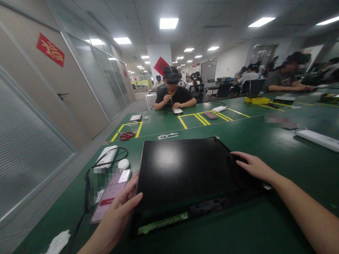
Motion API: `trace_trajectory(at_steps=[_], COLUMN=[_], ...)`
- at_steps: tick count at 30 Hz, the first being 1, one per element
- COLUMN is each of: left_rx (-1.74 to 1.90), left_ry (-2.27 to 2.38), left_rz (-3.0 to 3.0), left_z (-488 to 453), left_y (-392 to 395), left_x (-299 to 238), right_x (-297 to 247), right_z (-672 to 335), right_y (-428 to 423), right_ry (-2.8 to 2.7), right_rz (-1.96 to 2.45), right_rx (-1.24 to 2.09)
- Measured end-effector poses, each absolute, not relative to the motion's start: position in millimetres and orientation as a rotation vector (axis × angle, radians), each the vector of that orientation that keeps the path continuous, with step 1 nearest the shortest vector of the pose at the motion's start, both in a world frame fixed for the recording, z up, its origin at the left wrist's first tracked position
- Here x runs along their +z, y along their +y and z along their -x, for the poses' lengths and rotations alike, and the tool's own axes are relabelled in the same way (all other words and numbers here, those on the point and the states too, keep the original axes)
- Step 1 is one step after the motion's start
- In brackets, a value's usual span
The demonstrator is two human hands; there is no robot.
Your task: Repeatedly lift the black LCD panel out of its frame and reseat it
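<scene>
A black LCD screen panel (182,169) lies in front of me, its glossy face up and reflecting a ceiling light. Along its near edge runs a strip of green circuit board (162,223), partly under dark film. My left hand (127,201) grips the panel's left edge, thumb on top and fingers beneath, so the fingertips are partly hidden. At the right edge my right hand (251,165) is closed on the panel's far corner area, its lower fingers hidden behind it. Whether the panel touches the table or is slightly raised, I cannot tell.
Left of the panel lie a phone (112,197), a white power bank (106,157) with a black cable and a small white case (123,164). Red scissors (127,136) and white strips (168,135) lie beyond on the green table (212,233). A person (174,93) works opposite.
</scene>
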State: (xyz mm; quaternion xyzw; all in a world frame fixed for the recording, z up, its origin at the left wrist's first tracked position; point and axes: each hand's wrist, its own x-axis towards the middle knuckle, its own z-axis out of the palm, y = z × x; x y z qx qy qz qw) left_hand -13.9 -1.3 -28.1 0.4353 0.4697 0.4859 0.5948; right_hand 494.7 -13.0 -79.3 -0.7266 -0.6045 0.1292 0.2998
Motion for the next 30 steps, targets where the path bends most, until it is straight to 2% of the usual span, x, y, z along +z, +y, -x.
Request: trace_trajectory(at_steps=[11, 22, 27, 30], left_rx=[1.043, 1.034, 1.033, 1.039], left_ry=[1.005, 0.995, 0.983, 1.005], left_rz=[-0.893, -0.893, -0.879, -0.92], left_z=[5.3, 9.6, 14.7, 16.3], left_y=[-11.9, -9.1, -6.1, -3.9], left_x=[-11.5, -5.4, -12.5, -16.6], right_x=[-69.4, -38.1, -27.2, -25.5], right_z=[-482.1, -468.4, -466.5, -467.6], right_y=[-12.2, -29.2, -40.1, -38.6], right_ry=[-1.196, -0.789, -0.665, -0.558], right_rz=[1.913, 1.379, 1.455, 1.413], right_rx=[0.529, 0.916, 1.204, 1.165])
